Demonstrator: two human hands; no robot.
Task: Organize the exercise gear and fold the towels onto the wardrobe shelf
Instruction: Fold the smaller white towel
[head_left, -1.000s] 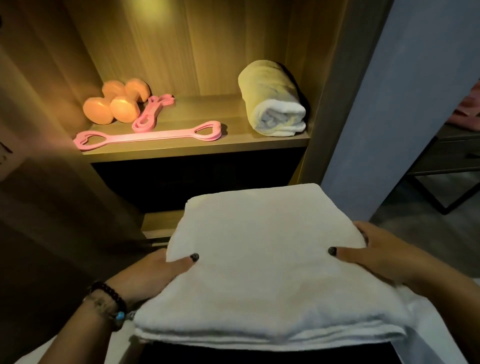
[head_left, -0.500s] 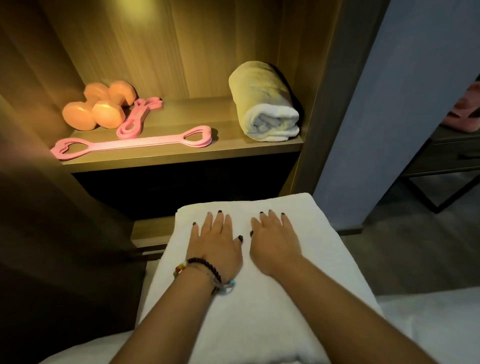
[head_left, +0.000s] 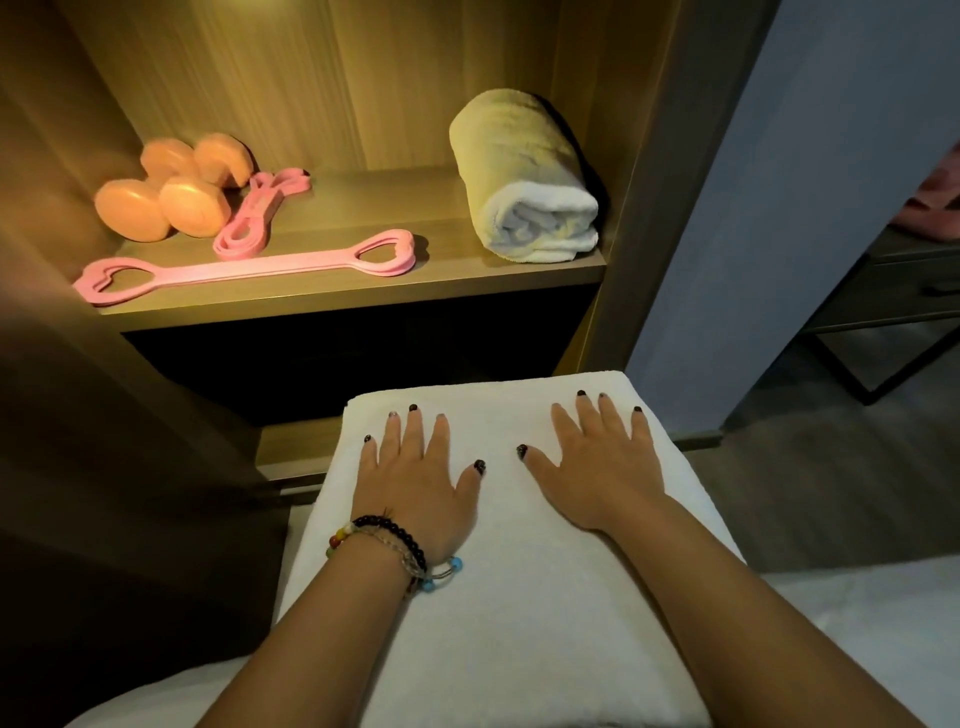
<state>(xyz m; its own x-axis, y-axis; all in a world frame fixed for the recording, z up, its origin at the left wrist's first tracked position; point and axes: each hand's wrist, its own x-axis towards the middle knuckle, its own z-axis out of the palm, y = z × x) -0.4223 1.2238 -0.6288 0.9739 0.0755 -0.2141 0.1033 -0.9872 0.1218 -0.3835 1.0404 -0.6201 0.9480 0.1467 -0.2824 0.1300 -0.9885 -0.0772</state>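
A folded white towel lies flat in front of me on a white surface. My left hand presses on its far left part with straight, spread fingers. My right hand presses flat on its far right part. On the lit wooden wardrobe shelf above sit two pink dumbbells at the left, a pink looped resistance band beside them, a long pink pull band with heart-shaped handles along the front edge, and a rolled white towel at the right.
A dark open compartment lies under the shelf. The wardrobe's side panel and a grey wall stand to the right. A dark metal-framed table is at the far right on the grey floor.
A second ago both hands held the folded towel by its sides. They then laid flat together on its top, and now they have slid apart toward the towel's left and right edges.
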